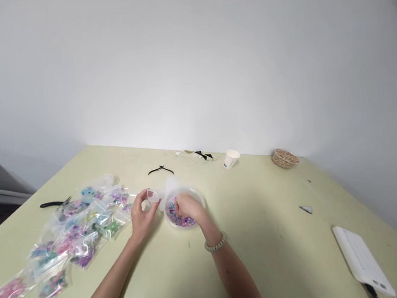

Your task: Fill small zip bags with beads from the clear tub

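Between the thumb and fingers of my left hand (pixel 143 216) is a small clear plastic cup (pixel 152 196), held just left of a round tub. My right hand (pixel 187 204) reaches down into that clear tub (pixel 201 197), its fingers curled among purple, pink and blue beads (pixel 183 220). Whether the fingertips grip any beads is hidden by the hand. A beaded bracelet (pixel 216 243) circles the right wrist. Behind the tub lies a piece of translucent plastic (pixel 171 184).
Many clear bags of colourful beads (pixel 75 230) spread over the table's left side, with black-handled pliers (pixel 56 203) beside them. Another pair of pliers (pixel 160 169), a paper cup (pixel 231 158) and a bowl of tan bits (pixel 284 158) stand farther back. A white power bank (pixel 362 259) lies at right.
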`<state>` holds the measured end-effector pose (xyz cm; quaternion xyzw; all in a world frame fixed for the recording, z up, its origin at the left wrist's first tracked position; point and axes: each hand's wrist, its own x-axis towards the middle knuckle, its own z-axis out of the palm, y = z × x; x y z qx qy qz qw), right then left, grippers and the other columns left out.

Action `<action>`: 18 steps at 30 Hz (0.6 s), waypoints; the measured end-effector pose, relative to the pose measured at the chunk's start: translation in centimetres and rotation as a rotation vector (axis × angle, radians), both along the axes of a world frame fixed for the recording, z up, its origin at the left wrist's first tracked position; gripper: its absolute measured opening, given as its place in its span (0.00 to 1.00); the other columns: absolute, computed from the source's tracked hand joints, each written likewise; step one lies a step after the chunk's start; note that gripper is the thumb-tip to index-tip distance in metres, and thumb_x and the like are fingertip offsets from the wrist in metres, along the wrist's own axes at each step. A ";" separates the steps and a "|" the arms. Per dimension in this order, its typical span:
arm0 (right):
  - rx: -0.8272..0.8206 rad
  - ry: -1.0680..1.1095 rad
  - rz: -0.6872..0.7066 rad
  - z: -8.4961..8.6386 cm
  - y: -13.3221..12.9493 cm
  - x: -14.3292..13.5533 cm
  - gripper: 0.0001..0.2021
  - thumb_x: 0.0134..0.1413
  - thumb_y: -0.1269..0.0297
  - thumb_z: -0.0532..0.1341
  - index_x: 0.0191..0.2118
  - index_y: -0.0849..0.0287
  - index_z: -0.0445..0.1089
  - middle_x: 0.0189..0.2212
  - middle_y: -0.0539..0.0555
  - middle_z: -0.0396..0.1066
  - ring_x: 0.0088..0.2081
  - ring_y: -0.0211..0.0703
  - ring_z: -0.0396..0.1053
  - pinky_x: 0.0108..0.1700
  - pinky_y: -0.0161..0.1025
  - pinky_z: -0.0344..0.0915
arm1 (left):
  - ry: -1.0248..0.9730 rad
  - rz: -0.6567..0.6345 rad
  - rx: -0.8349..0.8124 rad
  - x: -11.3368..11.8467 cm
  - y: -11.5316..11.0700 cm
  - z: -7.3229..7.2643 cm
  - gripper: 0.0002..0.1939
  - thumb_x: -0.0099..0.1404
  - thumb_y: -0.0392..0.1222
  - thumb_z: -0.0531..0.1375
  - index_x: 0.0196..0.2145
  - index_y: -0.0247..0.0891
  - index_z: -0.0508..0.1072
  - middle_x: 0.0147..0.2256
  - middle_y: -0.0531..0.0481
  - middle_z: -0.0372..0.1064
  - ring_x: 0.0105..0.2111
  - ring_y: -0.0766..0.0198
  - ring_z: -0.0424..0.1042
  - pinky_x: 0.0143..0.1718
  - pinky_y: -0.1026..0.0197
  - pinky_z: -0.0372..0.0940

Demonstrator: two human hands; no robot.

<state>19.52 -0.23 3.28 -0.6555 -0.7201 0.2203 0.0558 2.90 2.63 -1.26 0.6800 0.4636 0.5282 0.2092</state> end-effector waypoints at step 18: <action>0.443 0.735 0.015 3.8 -0.6 -1.9 0.05 0.53 0.65 0.61 0.34 0.60 0.73 0.32 0.51 0.70 0.30 0.34 0.66 0.34 0.29 0.62 | -0.059 -0.177 0.000 0.1 -0.4 -0.8 0.19 0.56 0.44 0.61 0.45 0.39 0.67 0.42 0.45 0.71 0.43 0.55 0.71 0.46 0.52 0.66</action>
